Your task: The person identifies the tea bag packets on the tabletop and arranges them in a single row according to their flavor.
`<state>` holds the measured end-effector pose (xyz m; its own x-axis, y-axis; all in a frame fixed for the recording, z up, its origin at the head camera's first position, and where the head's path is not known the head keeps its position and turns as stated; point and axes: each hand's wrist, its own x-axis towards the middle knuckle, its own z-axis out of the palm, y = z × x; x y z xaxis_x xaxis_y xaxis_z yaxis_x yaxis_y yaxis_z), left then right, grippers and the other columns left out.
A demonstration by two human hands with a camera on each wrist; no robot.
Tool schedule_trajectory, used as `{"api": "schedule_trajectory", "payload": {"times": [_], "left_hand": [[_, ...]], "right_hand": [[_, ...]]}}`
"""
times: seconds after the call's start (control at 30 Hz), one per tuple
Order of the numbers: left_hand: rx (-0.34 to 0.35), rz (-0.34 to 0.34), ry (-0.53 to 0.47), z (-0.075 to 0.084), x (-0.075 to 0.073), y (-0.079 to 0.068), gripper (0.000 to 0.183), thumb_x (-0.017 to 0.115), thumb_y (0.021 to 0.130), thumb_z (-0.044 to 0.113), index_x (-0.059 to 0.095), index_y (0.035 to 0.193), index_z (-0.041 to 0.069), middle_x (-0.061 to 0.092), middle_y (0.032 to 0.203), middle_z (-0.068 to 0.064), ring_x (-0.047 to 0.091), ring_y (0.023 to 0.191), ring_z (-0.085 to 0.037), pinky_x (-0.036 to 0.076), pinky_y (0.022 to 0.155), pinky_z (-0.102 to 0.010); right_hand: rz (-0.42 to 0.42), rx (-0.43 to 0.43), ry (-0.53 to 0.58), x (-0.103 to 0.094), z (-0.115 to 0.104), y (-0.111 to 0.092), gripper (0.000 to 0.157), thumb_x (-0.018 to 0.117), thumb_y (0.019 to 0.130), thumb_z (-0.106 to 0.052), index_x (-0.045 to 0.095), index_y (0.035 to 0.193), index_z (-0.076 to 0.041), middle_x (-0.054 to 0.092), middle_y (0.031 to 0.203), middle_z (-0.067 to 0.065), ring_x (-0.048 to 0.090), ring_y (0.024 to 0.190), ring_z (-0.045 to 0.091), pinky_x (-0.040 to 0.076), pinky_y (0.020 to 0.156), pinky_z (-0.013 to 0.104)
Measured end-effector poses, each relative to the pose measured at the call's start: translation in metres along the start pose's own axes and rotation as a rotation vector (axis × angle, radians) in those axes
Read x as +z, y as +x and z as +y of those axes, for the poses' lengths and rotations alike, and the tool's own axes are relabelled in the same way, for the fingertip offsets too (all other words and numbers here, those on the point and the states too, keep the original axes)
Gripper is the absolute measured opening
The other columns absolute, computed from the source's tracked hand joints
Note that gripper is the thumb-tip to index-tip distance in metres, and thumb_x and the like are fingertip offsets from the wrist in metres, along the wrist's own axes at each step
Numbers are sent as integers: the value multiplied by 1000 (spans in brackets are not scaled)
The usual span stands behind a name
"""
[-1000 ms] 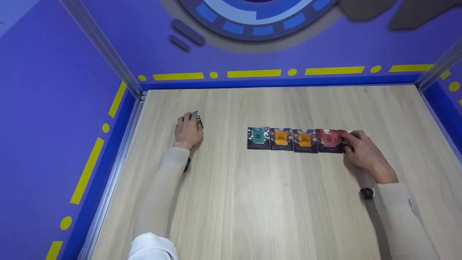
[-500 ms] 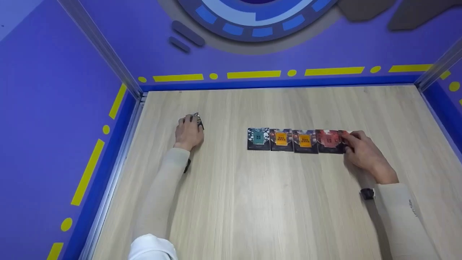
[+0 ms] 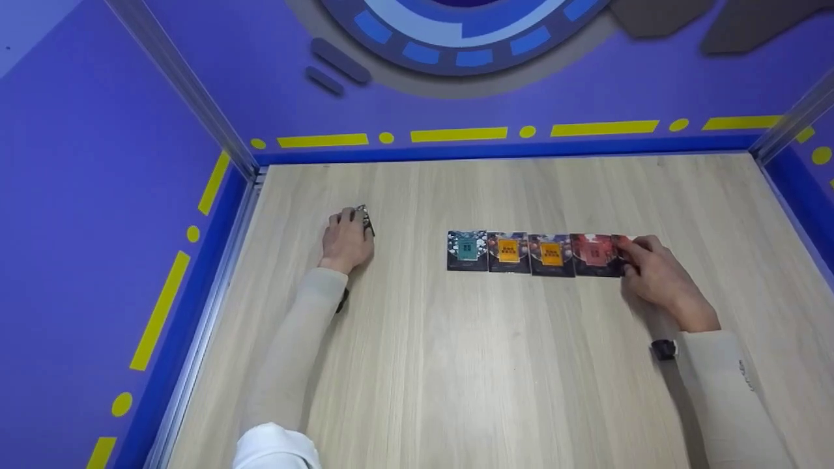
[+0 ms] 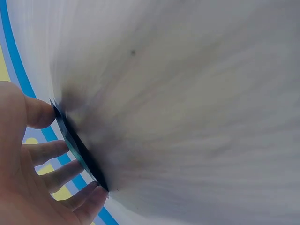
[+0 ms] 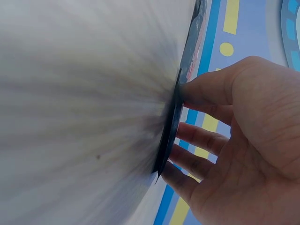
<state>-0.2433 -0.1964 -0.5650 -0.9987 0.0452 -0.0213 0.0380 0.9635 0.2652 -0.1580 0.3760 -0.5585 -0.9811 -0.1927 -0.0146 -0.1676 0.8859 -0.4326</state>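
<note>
At the table's left my left hand [image 3: 348, 242] grips a small dark patterned packet [image 3: 367, 223], mostly covered by the fingers. In the left wrist view the thumb and fingertips hold the edges of this flat packet [image 4: 77, 145] close to the tabletop. My right hand [image 3: 666, 277] holds the red packet [image 3: 624, 241] at the right end of a row, its thumb and fingers on the packet [image 5: 171, 124] in the right wrist view. Beside it in the row lie a red packet [image 3: 594, 254], two orange-labelled packets [image 3: 552, 255] and a teal-labelled packet [image 3: 467, 250].
The wooden table [image 3: 456, 378] meets a blue-purple back wall [image 3: 456, 111] with yellow dashes. A metal rail [image 3: 215, 293] runs along its left edge, beside the left wall [image 3: 78, 215].
My left hand has shifted slightly to the right with the dark packet. The right hand and the row of packets have stayed in place.
</note>
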Motion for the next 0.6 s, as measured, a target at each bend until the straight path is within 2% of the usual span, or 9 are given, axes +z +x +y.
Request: {"api": "schedule_trajectory", "payload": {"times": [0.27,0.6], "left_hand": [[9,-19,26,6,2,0,54,48,110,28,48,157,2,46,159,-25,44,146,-50,46,114,-60],[43,-35,55,17,4,-1,54,48,111,29,49,157,2,45,160,-25,45,144,-50,48,113,-58]], "right_hand": [[-1,3,4,0,1,0,52,55,103,-6,49,153,6,41,146,37,49,126,58,41,105,76],[5,-20,-18,0,3,2,52,56,102,-5,50,153,6,44,142,36,52,121,56,44,101,73]]}}
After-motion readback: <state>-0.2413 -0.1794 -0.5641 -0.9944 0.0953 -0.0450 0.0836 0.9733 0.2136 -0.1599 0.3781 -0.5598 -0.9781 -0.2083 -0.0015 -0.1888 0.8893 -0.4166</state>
